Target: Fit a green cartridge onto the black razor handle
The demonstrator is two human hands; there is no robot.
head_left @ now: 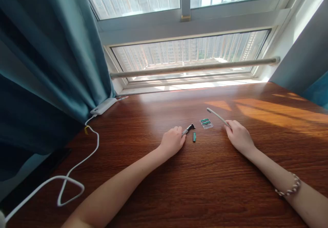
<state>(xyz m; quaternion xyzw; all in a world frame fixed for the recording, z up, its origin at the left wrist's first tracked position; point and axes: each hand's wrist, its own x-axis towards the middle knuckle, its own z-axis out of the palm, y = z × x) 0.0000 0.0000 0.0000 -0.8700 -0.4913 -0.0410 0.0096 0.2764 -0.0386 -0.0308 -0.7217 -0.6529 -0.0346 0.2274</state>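
Observation:
My left hand (172, 141) rests on the wooden table (205, 187), fingers curled round the grip of a razor handle (188, 129) whose dark head points right. A loose green blade cartridge (194, 137) lies just right of that head. Beyond it sits a clear pack (206, 123) with green cartridges. My right hand (238, 135) lies on the table to the right, closed on the end of a thin pale brush-like stick (216, 115) that slants up and left. A beaded bracelet (289, 187) is on my right wrist.
A white power bank (104, 106) lies at the table's back left corner under a teal curtain (51, 57), with a white cable (74, 173) looping along the left side. A window with a rail (194, 67) runs behind the table.

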